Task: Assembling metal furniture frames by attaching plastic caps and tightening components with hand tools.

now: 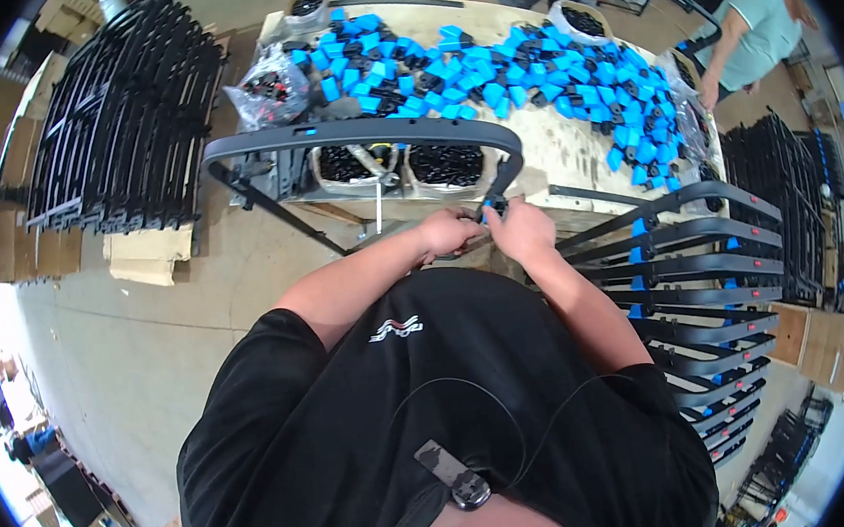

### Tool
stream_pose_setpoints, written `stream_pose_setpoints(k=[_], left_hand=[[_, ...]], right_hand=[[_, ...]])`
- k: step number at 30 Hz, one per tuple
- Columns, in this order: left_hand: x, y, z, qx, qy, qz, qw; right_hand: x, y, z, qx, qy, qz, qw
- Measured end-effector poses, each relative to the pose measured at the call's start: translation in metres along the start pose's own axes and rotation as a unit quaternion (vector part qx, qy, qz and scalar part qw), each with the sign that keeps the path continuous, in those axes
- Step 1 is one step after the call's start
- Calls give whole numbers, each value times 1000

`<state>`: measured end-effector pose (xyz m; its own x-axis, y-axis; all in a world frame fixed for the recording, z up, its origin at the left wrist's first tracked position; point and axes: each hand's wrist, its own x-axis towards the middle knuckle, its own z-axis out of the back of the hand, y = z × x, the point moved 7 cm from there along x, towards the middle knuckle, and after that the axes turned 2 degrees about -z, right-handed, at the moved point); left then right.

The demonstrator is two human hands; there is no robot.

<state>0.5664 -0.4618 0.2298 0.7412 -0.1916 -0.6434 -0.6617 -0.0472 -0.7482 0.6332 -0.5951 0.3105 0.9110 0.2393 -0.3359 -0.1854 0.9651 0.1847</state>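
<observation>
A black U-shaped tubular frame [370, 130] spans the space before me, its long bar lying above the near edge of the workbench. Its right leg bends down toward my hands. My right hand [525, 230] is closed at that leg's end, thumb raised against a small dark fitting [494, 203] with a bit of blue on it. Close beside it, my left hand [447, 232] is closed with fingers pinched together near the same end; what they hold is hidden. The frame's left leg [287, 215] slants down toward my left forearm.
Blue-and-black plastic pieces [486, 72] cover much of the wooden workbench [558, 156]. Boxes of black parts [446, 165] sit at its near side. Stacked black frames [704, 269] stand at right, more [118, 119] at left. Across the bench are two people, one in a light-green shirt [758, 28].
</observation>
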Motion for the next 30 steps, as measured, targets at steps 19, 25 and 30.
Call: stream_pose_setpoints(k=[19,25,30], left_hand=[[-73,19,330,376,-514,5,771],[-57,1,353,377,-466,148,787],[-56,-11,349,419,-449,124,779]], right_hand=[[-71,-53,-118,240,26,-14,970],[-108,-73,-146,202,92,-63,973],[-124,-91,-165,194,121,-95,969]])
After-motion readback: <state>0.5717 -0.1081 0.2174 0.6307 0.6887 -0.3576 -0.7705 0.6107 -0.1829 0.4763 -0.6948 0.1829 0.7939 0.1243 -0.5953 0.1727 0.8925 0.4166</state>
